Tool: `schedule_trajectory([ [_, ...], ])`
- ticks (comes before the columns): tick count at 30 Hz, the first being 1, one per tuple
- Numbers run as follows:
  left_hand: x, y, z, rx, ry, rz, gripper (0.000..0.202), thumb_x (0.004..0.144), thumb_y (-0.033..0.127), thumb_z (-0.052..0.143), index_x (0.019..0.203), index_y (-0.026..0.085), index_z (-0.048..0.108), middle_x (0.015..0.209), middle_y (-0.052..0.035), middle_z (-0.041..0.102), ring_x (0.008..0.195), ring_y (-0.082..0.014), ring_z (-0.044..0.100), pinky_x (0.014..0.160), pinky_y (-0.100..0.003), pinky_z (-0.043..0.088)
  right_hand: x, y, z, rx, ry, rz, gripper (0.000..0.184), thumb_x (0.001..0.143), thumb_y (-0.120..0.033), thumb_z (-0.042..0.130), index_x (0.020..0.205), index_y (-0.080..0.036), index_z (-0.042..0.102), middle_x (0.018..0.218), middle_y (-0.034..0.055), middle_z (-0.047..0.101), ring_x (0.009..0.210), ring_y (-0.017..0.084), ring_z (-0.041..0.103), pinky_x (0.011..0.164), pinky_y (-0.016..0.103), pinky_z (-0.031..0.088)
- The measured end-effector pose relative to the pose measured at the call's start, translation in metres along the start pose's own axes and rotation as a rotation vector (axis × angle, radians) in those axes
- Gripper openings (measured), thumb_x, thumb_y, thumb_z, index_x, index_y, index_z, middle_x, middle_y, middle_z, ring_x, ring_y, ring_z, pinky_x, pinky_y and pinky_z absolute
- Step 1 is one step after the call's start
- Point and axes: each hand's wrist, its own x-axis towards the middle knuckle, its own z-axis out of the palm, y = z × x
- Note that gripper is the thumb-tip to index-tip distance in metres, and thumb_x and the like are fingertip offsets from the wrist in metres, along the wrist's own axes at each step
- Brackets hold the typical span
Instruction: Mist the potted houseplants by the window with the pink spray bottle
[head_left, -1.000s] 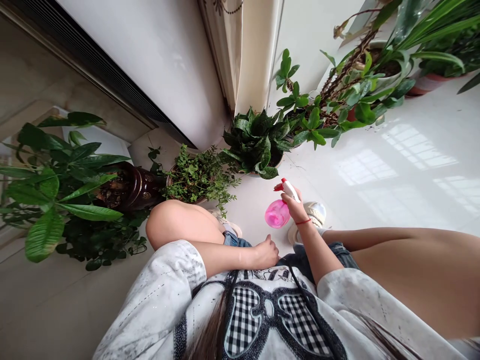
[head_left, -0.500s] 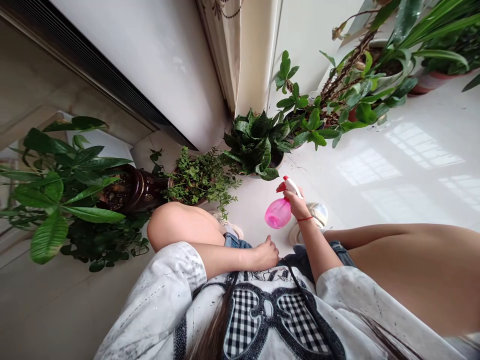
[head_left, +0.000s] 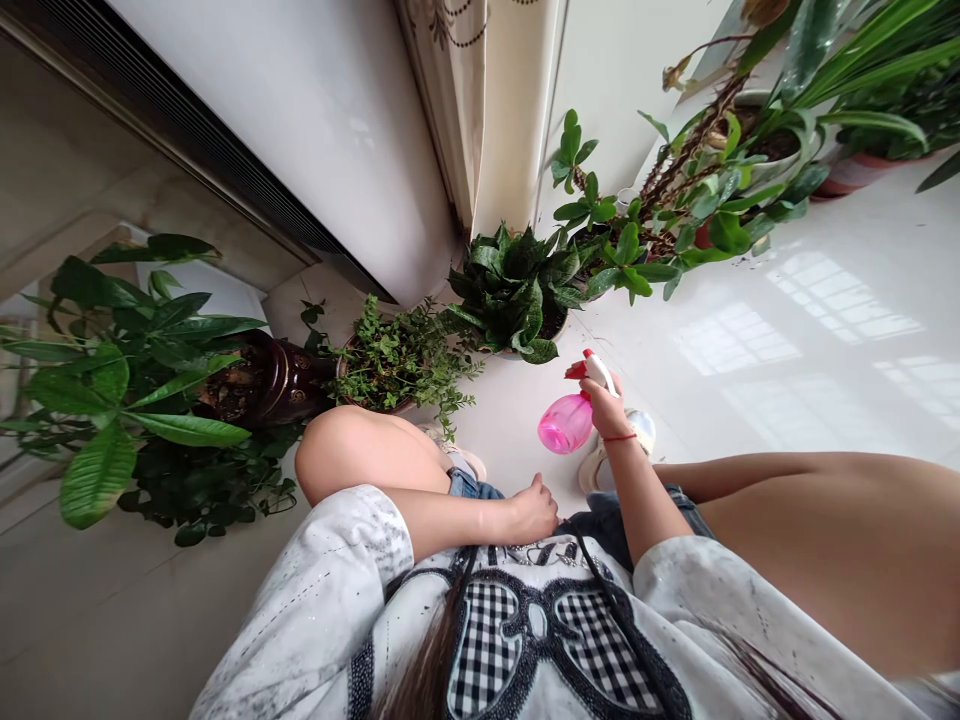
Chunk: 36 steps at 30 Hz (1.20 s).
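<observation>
My right hand [head_left: 606, 408] is wrapped round the neck and trigger of a spray bottle with a clear pink body [head_left: 565, 425] and a red and white head. The bottle is tilted, its red nozzle toward the plants and its base toward the left. A broad-leaved green plant [head_left: 517, 285] in a pot stands just beyond the nozzle, apart from it. My left hand [head_left: 534, 510] rests at my lap, fingers loosely curled, with nothing visible in them. To its upper left, past my knee, grows a small-leaved potted plant [head_left: 394, 355].
A dark glazed pot [head_left: 281, 378] with a large-leaved plant [head_left: 112, 400] stands at the left. Thorny-stemmed plants [head_left: 675, 200] and other pots line the upper right. A white appliance [head_left: 315, 120] and a curtain [head_left: 457, 90] rise behind. The pale tiled floor [head_left: 750, 400] reflects window light.
My right hand has moved slightly to the right with the spray bottle, and the bottle has tilted further, its base swinging left. My left hand has stayed in place.
</observation>
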Motion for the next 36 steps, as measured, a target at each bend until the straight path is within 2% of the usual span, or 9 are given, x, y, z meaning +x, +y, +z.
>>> schedule_trajectory([
  [3, 0.000, 0.000, -0.001, -0.001, -0.006, -0.005, 0.039, 0.105, 0.024, 0.039, 0.116, 0.016, 0.075, 0.111, -0.0137, 0.078, 0.101, -0.0288, 0.071, 0.107, -0.058, 0.044, 0.001, 0.000, -0.001, -0.002, -0.010, -0.031, 0.033, 0.065, -0.028, 0.059, 0.094, -0.024, 0.072, 0.101, 0.0044, 0.074, 0.104, 0.026, 0.065, 0.067, 0.032, 0.043],
  [8, 0.000, 0.001, 0.002, 0.020, 0.024, -0.002, 0.035, 0.103, 0.023, 0.044, 0.115, 0.016, 0.076, 0.110, -0.0136, 0.078, 0.099, -0.0295, 0.072, 0.105, -0.058, 0.045, 0.006, 0.003, 0.001, -0.010, 0.006, -0.040, 0.021, 0.064, -0.026, 0.057, 0.080, -0.024, 0.070, 0.092, 0.0032, 0.073, 0.100, 0.025, 0.065, 0.070, 0.032, 0.046],
  [13, 0.001, 0.001, 0.006, 0.005, 0.066, -0.004, 0.031, 0.102, 0.024, 0.048, 0.110, 0.017, 0.077, 0.104, -0.0131, 0.078, 0.096, -0.0293, 0.072, 0.103, -0.057, 0.046, 0.012, 0.006, 0.002, 0.067, 0.038, -0.063, 0.040, 0.063, -0.027, 0.058, 0.101, -0.025, 0.071, 0.095, 0.0015, 0.075, 0.098, 0.025, 0.068, 0.073, 0.034, 0.048],
  [15, 0.001, 0.000, 0.007, -0.001, 0.081, -0.007, 0.030, 0.102, 0.024, 0.049, 0.109, 0.017, 0.077, 0.102, -0.0130, 0.078, 0.095, -0.0290, 0.072, 0.102, -0.057, 0.046, 0.014, 0.004, 0.002, 0.074, 0.051, -0.063, 0.044, 0.062, -0.026, 0.058, 0.104, -0.025, 0.070, 0.094, 0.0018, 0.075, 0.097, 0.025, 0.069, 0.073, 0.035, 0.049],
  [19, 0.001, 0.000, 0.008, -0.010, 0.108, -0.003, 0.026, 0.100, 0.025, 0.053, 0.108, 0.018, 0.077, 0.099, -0.0127, 0.078, 0.092, -0.0284, 0.072, 0.100, -0.055, 0.046, 0.019, -0.001, 0.002, 0.028, 0.088, -0.054, 0.039, 0.063, -0.028, 0.058, 0.100, -0.025, 0.069, 0.085, 0.0012, 0.072, 0.093, 0.026, 0.069, 0.074, 0.037, 0.051],
  [24, 0.003, 0.000, 0.007, -0.011, 0.076, -0.008, 0.027, 0.101, 0.025, 0.052, 0.109, 0.018, 0.077, 0.101, -0.0129, 0.078, 0.095, -0.0292, 0.072, 0.101, -0.056, 0.045, 0.029, -0.003, 0.003, 0.103, 0.080, -0.083, 0.033, 0.063, -0.028, 0.061, 0.095, -0.025, 0.069, 0.089, 0.0009, 0.071, 0.093, 0.026, 0.072, 0.081, 0.039, 0.055],
  [27, 0.003, -0.001, 0.005, -0.006, 0.037, -0.002, 0.031, 0.103, 0.025, 0.047, 0.112, 0.018, 0.076, 0.103, -0.0124, 0.079, 0.096, -0.0295, 0.072, 0.102, -0.057, 0.045, 0.036, -0.001, 0.000, 0.096, 0.142, -0.062, 0.028, 0.061, -0.028, 0.061, 0.088, -0.024, 0.069, 0.084, 0.0003, 0.069, 0.088, 0.025, 0.071, 0.076, 0.038, 0.054],
  [30, 0.003, -0.002, 0.006, -0.010, 0.049, -0.002, 0.030, 0.102, 0.026, 0.049, 0.111, 0.018, 0.077, 0.103, -0.0128, 0.078, 0.094, -0.0287, 0.072, 0.101, -0.055, 0.045, 0.042, 0.000, -0.002, 0.073, 0.175, -0.050, 0.022, 0.061, -0.030, 0.062, 0.082, -0.024, 0.068, 0.078, -0.0003, 0.068, 0.084, 0.023, 0.070, 0.071, 0.036, 0.053],
  [36, 0.004, -0.003, 0.008, -0.026, 0.032, 0.016, 0.024, 0.098, 0.024, 0.056, 0.107, 0.019, 0.078, 0.100, -0.0130, 0.078, 0.095, -0.0292, 0.071, 0.098, -0.054, 0.046, 0.049, -0.005, -0.001, 0.125, 0.174, -0.039, 0.044, 0.061, -0.030, 0.063, 0.104, -0.025, 0.072, 0.085, -0.0009, 0.070, 0.089, 0.024, 0.071, 0.069, 0.034, 0.053],
])
